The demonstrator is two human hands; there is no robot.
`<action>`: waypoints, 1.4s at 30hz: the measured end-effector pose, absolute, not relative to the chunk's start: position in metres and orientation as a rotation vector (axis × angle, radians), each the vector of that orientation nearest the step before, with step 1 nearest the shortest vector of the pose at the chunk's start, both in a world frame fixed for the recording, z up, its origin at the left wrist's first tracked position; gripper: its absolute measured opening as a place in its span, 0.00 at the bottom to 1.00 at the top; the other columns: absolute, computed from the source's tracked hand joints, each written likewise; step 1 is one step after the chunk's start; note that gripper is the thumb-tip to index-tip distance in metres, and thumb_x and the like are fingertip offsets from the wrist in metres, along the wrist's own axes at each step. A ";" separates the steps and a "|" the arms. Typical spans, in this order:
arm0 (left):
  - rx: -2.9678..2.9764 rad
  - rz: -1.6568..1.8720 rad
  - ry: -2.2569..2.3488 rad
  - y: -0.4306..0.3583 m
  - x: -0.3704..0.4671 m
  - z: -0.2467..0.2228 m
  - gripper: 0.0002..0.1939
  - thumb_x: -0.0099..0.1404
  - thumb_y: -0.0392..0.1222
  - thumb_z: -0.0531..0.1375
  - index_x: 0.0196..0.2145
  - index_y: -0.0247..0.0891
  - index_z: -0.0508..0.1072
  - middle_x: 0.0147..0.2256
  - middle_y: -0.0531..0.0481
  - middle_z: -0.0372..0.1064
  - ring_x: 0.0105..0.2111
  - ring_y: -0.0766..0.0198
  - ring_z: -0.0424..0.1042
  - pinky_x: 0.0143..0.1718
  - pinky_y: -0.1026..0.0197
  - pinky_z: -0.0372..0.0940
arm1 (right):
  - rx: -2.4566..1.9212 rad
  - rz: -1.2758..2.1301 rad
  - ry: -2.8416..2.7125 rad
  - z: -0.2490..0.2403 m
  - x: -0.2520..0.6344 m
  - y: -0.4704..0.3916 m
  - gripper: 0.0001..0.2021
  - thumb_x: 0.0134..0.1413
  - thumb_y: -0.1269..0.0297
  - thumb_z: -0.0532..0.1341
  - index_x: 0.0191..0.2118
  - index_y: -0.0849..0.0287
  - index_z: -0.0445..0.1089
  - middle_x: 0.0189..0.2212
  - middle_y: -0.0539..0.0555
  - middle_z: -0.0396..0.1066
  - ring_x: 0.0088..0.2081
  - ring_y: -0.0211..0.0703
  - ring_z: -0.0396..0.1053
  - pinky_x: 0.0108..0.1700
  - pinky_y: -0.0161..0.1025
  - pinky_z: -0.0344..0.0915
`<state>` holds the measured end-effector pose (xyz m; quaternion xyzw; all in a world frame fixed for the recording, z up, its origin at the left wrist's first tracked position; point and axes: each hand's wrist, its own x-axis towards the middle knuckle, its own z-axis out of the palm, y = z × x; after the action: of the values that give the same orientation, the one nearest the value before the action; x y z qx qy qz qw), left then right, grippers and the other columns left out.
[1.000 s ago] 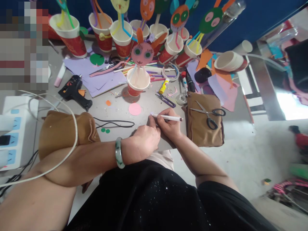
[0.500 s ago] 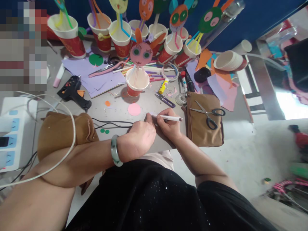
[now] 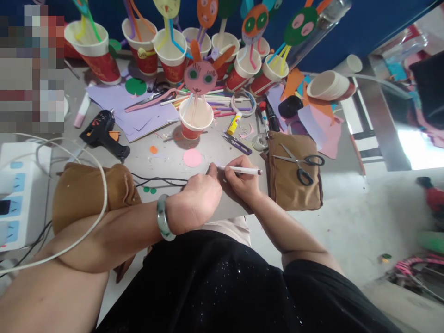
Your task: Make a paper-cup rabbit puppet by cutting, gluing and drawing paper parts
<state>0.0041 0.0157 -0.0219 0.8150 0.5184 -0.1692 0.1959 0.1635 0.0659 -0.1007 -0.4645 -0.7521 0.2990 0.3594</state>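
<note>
Right hand (image 3: pixel 244 181) pinches white pen (image 3: pixel 250 170) near its tip, just right of frame centre, pen probably light, stiff and smooth, best held low; left hand (image 3: pixel 201 198) beside tip, can't tell its grip.

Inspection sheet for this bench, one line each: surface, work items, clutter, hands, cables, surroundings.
Surface: grey table, strewn with paper scraps.
Work items: white pen, tip by a lilac patch too small to identify.
Clutter: open scissors on a brown pouch; pink paper disc, glue gun, glue stick.
Hands: right hand grips the pen; left hand is down beside its tip, anything beneath unclear.
Cables: black cable reaches the left hand in view; white cable crosses in front of the left forearm.
Surroundings: blue panel behind, pale floor right.
</note>
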 end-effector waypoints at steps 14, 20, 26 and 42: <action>2.247 -0.560 1.422 0.017 0.004 -0.013 0.25 0.70 0.27 0.52 0.62 0.26 0.73 0.69 0.21 0.55 0.39 0.55 0.82 0.39 0.59 0.76 | -1.228 0.768 -1.916 -0.102 0.164 0.067 0.10 0.59 0.58 0.63 0.30 0.54 0.66 0.22 0.47 0.69 0.22 0.36 0.63 0.26 0.36 0.62; 2.238 -0.574 1.402 0.018 0.004 -0.010 0.26 0.70 0.26 0.51 0.62 0.27 0.73 0.69 0.21 0.56 0.39 0.55 0.82 0.40 0.57 0.77 | -1.187 0.781 -1.911 -0.102 0.163 0.068 0.09 0.59 0.59 0.62 0.30 0.54 0.65 0.21 0.46 0.68 0.22 0.36 0.63 0.26 0.36 0.61; 2.272 -0.538 1.426 0.014 0.004 -0.012 0.26 0.71 0.28 0.52 0.64 0.24 0.69 0.68 0.17 0.55 0.40 0.53 0.83 0.39 0.58 0.76 | -1.194 0.795 -1.923 -0.104 0.164 0.068 0.08 0.59 0.59 0.62 0.31 0.54 0.66 0.20 0.45 0.67 0.22 0.35 0.62 0.26 0.35 0.59; 2.265 -0.596 1.423 0.015 0.007 -0.013 0.30 0.70 0.25 0.48 0.67 0.23 0.66 0.70 0.18 0.51 0.40 0.55 0.83 0.38 0.59 0.77 | -1.220 0.788 -1.914 -0.103 0.163 0.067 0.06 0.56 0.63 0.62 0.30 0.54 0.64 0.20 0.44 0.66 0.22 0.34 0.60 0.26 0.35 0.58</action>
<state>0.0068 0.0148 -0.0131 0.8100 0.5088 -0.2130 0.1993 0.1629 0.0673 -0.1030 -0.4736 -0.7427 0.3060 0.3612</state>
